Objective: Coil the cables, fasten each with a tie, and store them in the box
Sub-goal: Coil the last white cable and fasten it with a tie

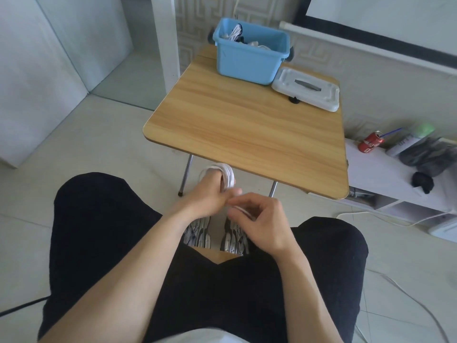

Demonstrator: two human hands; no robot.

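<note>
- Your left hand [210,191] has its fingers curled through a bundle of white cable loops [226,175], gripping the coil just in front of your knees, below the near edge of the light wooden folding table [247,125].
- Your right hand [264,219] pinches a short run of the same white cable between thumb and fingertips, close beside the left hand; whether a tie is also in that pinch is too small to tell.
- Judging by the loops, the coil looks nearly wound and not yet fastened.
- Risk: the loops sit only on your left fingers, so easing that grip before a tie is on would likely let the coil spring apart and drop to the floor by your patterned shoes [216,235].
- Risk: pulling the free end hard with the right hand could drag loops off the fingertips or twist the bundle unevenly.
- Storage is well apart: the open light-blue plastic box [249,63] stands at the table's far edge, already holding other cables, with its white lid [306,89] lying just beside it.
- Reaching that far with a loosely tied coil may undo it on the way.
</note>
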